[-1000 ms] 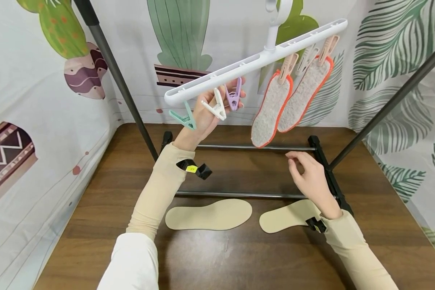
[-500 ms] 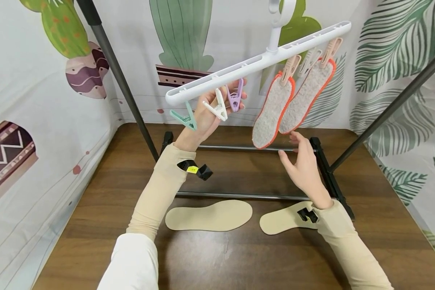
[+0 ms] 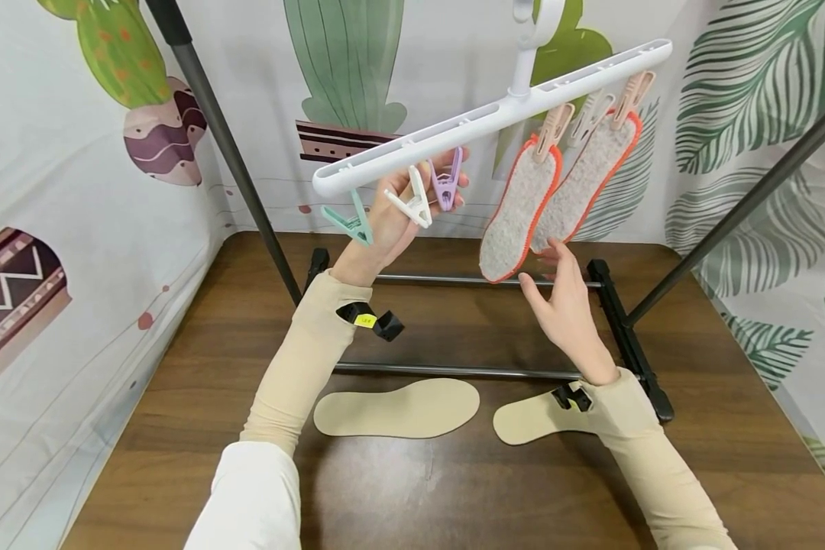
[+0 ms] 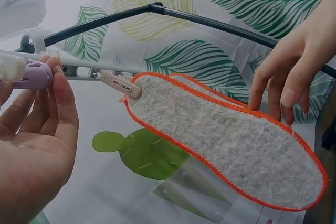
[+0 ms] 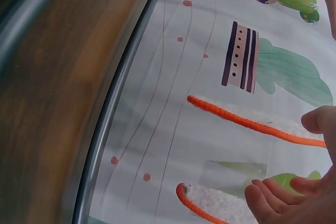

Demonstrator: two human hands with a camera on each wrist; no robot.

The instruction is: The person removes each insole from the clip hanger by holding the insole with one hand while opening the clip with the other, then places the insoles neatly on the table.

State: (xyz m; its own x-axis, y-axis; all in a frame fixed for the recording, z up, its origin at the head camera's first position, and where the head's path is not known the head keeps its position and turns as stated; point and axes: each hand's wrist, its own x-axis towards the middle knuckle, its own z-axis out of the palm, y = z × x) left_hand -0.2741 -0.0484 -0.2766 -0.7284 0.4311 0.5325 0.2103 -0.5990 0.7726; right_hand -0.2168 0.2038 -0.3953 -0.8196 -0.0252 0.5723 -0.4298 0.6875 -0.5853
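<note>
A white clip hanger (image 3: 454, 128) hangs tilted, its right end higher. My left hand (image 3: 383, 233) is behind its lower end and pinches the purple clothespin (image 4: 35, 75) between thumb and fingers. White (image 3: 415, 200) and mint (image 3: 353, 224) clothespins dangle beside that wrist. Two grey felt insoles with orange edging hang at the right, a near one (image 3: 519, 210) and a far one (image 3: 594, 172), each under a pink clothespin. My right hand (image 3: 569, 309) has its fingers loosely extended at the far insole's lower end; whether they touch it I cannot tell.
Two beige insoles lie on the wooden table, one in the middle (image 3: 399, 409) and one partly under the right wrist (image 3: 525, 420). Dark rack poles (image 3: 230, 145) rise at both sides, joined by low metal crossbars (image 3: 454, 371). A printed cloth (image 3: 247, 46) hangs behind.
My right hand has moved up and to the left, its fingers spreading as they came to the far insole. The left hand has stayed at the purple clothespin.
</note>
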